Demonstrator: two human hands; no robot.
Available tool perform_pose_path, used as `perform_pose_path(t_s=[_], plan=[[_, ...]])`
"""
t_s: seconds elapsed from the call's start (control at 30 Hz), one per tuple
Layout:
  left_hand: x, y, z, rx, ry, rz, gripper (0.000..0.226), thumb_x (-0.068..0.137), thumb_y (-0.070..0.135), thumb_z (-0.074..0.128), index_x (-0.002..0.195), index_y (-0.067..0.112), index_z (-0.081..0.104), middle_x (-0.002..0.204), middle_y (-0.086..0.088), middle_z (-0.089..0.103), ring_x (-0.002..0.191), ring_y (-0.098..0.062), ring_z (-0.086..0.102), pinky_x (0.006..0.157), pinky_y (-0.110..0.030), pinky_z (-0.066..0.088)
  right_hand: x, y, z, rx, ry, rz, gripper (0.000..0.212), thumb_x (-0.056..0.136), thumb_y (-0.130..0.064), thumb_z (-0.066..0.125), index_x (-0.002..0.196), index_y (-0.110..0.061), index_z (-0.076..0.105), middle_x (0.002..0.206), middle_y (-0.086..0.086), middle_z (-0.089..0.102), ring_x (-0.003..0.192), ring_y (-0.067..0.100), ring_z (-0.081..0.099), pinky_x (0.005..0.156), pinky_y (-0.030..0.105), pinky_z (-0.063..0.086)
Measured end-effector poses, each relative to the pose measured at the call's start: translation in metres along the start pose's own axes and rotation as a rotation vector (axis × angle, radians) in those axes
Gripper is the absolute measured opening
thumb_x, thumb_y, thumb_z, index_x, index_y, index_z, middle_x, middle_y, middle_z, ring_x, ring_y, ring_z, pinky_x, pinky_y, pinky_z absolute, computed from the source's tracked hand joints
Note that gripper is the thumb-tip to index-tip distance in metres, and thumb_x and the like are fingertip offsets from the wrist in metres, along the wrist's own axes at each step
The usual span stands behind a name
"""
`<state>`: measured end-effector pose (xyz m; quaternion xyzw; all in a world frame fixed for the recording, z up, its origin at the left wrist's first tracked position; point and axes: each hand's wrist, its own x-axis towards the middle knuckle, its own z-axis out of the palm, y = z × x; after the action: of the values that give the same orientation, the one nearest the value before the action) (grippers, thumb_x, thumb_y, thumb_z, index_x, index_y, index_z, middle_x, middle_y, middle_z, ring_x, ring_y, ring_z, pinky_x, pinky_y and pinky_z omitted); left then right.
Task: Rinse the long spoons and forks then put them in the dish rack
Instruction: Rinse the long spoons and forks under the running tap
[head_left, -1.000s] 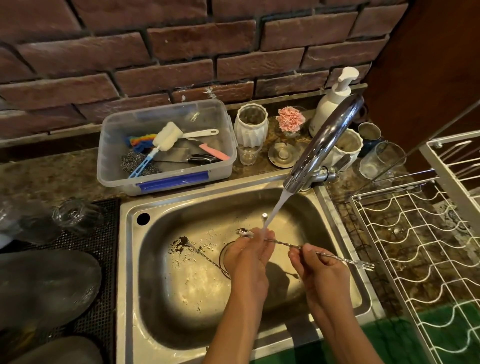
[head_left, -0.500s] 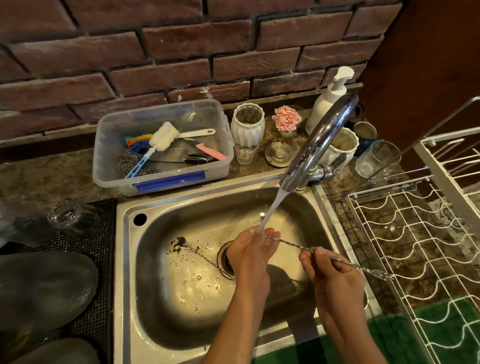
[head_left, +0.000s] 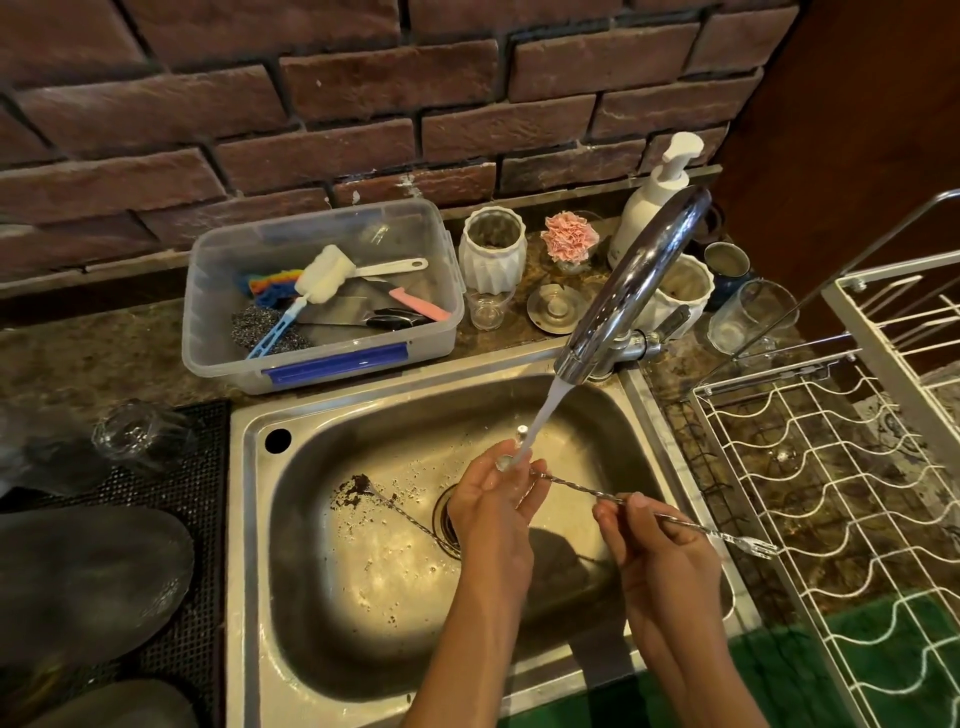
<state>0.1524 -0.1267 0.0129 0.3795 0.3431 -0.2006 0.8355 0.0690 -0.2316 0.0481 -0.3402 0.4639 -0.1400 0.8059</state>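
Observation:
A long twisted metal spoon-fork lies across the steel sink, its fork end over the sink's right rim. My left hand cups its spoon end under the stream from the chrome tap. My right hand pinches the twisted stem near its middle. A second long spoon, dirty with dark grounds, rests on the sink floor left of the drain. The white wire dish rack stands to the right of the sink.
A clear plastic tub with brushes and scourers sits behind the sink. White jars, small glasses, a soap pump and a pink flower line the back ledge. Upturned glasses and dark plates rest on a black mat at left.
The spoon-fork has slid to the right, its fork end now past the sink's rim. My left hand has closed around the spoon end under the water.

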Motion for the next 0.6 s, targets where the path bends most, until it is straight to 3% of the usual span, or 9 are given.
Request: perform_pose_path(t_s=[0.1,0.23,0.37,0.47,0.6], plan=[[-0.003,-0.001,-0.001,0.051,-0.001,0.073,0.011,0.095,0.009,0.066,0.103,0.004,0.072,0.092,-0.016,0.079,0.083,-0.027,0.077,0.066,-0.029,0.061,-0.001,0.000,0.003,-0.014,-0.012,-0.002,0.015,0.093,-0.005,0.059,0.098,0.008,0.066,0.088,0.025,0.074,0.076,0.025,0.074,0.063,0.023,0.062],[-0.003,-0.003,0.001,0.128,0.035,0.075,0.033,0.101,0.032,0.060,0.105,0.000,0.067,0.082,-0.020,0.077,0.071,-0.029,0.076,0.060,-0.028,0.060,-0.002,0.002,0.003,-0.012,-0.019,-0.008,0.020,0.093,-0.007,0.059,0.101,0.011,0.064,0.086,0.024,0.074,0.072,0.022,0.075,0.061,0.022,0.061],[-0.003,-0.002,0.000,0.124,-0.039,0.062,0.021,0.094,0.013,0.068,0.112,0.002,0.068,0.091,-0.018,0.079,0.084,-0.030,0.078,0.069,-0.029,0.062,0.003,0.003,0.001,0.007,-0.032,-0.014,0.028,0.095,-0.009,0.057,0.111,0.015,0.061,0.086,0.024,0.073,0.070,0.020,0.074,0.064,0.023,0.061],[-0.003,-0.003,0.000,0.033,-0.055,0.054,0.027,0.088,0.000,0.069,0.113,0.010,0.065,0.100,-0.016,0.079,0.090,-0.029,0.078,0.072,-0.030,0.062,0.007,0.002,0.004,0.002,-0.057,-0.025,0.030,0.096,-0.009,0.057,0.113,0.016,0.059,0.088,0.026,0.071,0.071,0.023,0.072,0.063,0.022,0.061],[-0.002,-0.003,-0.001,-0.002,-0.032,0.078,0.011,0.091,0.004,0.070,0.101,0.002,0.069,0.095,-0.019,0.078,0.086,-0.034,0.077,0.071,-0.032,0.063,0.013,0.002,0.007,-0.012,-0.051,-0.044,0.031,0.098,-0.012,0.055,0.115,0.013,0.058,0.086,0.022,0.070,0.071,0.023,0.070,0.060,0.022,0.060]])
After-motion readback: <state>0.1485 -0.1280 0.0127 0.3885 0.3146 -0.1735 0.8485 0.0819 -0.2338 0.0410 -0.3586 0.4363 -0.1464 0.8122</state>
